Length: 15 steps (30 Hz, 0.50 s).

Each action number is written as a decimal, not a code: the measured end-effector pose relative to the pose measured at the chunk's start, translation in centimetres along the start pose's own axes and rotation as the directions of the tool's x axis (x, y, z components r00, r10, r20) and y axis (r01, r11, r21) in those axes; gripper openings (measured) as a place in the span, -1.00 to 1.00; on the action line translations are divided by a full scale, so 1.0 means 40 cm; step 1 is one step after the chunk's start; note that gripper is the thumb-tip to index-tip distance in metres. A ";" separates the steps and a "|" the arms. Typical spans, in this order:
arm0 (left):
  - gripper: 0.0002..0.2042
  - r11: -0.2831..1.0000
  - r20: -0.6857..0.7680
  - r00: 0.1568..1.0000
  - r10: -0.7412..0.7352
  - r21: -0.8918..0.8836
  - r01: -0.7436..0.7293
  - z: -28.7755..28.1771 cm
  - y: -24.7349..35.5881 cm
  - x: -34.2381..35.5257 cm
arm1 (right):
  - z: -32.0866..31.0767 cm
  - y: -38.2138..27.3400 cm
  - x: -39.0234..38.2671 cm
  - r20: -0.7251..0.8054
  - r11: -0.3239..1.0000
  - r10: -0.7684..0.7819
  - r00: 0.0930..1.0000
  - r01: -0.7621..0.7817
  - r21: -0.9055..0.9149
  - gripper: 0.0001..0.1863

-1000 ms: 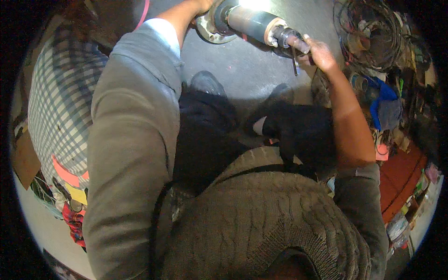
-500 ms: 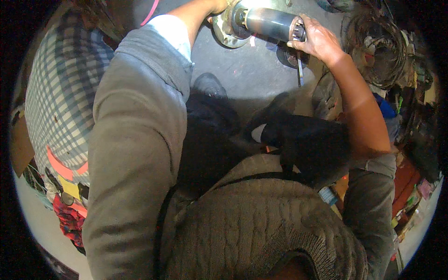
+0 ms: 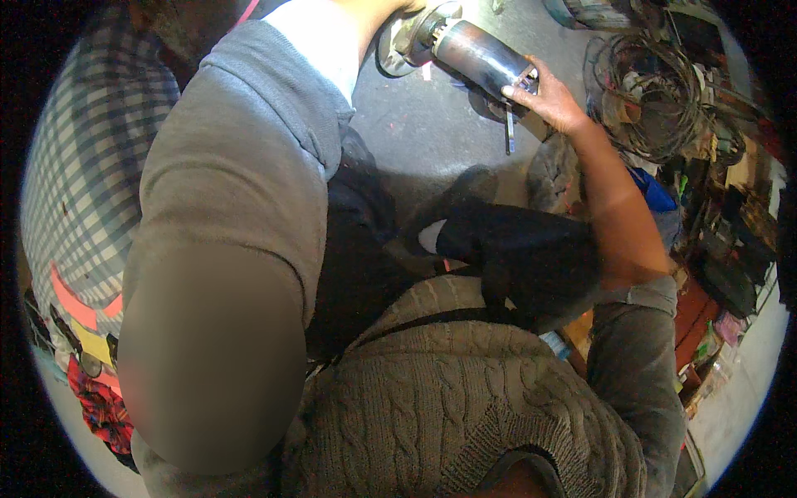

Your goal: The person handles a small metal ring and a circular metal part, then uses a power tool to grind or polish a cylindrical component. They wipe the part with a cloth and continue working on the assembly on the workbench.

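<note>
A dark metal cylinder (image 3: 481,54), motor-like in form, lies slanting at the top of the head view. Its far left end meets a round metal flange (image 3: 403,50). Around the near right end of the cylinder, my right hand (image 3: 548,98) is closed, thumb below and fingers over the far side. My left hand (image 3: 408,4) reaches the flange at the upper edge, where the picture cuts it off and hides its fingers. Below the cylinder's right end a thin metal bar (image 3: 510,131) shows; whether it touches the cylinder is unclear.
Coiled wire or cable (image 3: 652,95) lies at the right, beside piled scrap and a blue bag-like thing (image 3: 656,191). A checked grey and white garment (image 3: 87,183) fills the left side. My shoe (image 3: 548,170) rests on the grey floor (image 3: 407,124).
The view has shifted a little. The cylinder slants more steeply, its right end lower, and my right hand has come down with it. My left arm reaches farther in from the left.
</note>
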<state>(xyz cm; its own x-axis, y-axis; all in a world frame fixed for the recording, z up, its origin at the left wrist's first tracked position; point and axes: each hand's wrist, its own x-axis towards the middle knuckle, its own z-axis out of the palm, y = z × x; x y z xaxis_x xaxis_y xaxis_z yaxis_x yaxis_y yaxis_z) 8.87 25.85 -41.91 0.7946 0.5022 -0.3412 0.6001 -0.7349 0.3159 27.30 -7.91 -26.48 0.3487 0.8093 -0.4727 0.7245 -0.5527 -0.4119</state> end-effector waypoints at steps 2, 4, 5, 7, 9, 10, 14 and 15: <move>-0.55 1.000 -0.003 1.000 0.002 -0.006 -0.002 -0.001 0.006 0.003 | 0.011 0.007 -0.007 0.030 0.999 0.028 0.999 -0.029 0.019 0.13; -0.55 1.000 -0.003 1.000 0.002 -0.011 -0.002 -0.003 0.011 0.005 | 0.022 0.006 -0.014 -0.008 0.998 0.052 0.999 -0.052 0.022 0.10; -0.55 1.000 -0.005 1.000 0.004 -0.011 -0.004 -0.005 0.013 0.006 | 0.029 0.003 -0.018 -0.028 0.998 0.055 0.998 -0.054 0.024 0.09; -0.56 1.000 -0.008 1.000 0.002 -0.011 -0.002 -0.008 0.017 0.006 | 0.041 -0.010 -0.031 -0.111 0.997 0.013 0.994 -0.021 -0.068 0.07; -0.56 1.000 -0.009 1.000 -0.001 -0.009 0.001 -0.011 0.020 0.005 | 0.056 -0.024 -0.047 -0.219 0.963 -0.091 0.971 0.029 -0.268 0.07; -0.55 1.000 -0.009 1.000 -0.001 -0.011 0.001 -0.013 0.021 0.005 | 0.062 -0.029 -0.054 -0.230 0.955 -0.089 0.969 0.018 -0.296 0.07; -0.55 1.000 -0.010 1.000 -0.005 -0.003 0.005 -0.021 0.027 0.005 | 0.058 -0.028 -0.052 -0.263 0.956 -0.139 0.955 0.060 -0.288 -0.02; -0.55 1.000 -0.011 1.000 -0.005 -0.003 0.005 -0.022 0.029 0.005 | 0.048 -0.022 -0.041 -0.282 0.955 -0.202 0.938 0.124 -0.270 -0.07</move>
<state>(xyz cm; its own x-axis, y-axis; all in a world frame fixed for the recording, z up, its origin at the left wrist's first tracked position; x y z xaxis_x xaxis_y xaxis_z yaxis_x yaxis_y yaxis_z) 9.79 25.50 -40.85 0.7926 0.5109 -0.3329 0.6043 -0.7312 0.3165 24.93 -9.15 -26.84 0.3482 0.9268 -0.1409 0.8956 -0.3733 -0.2418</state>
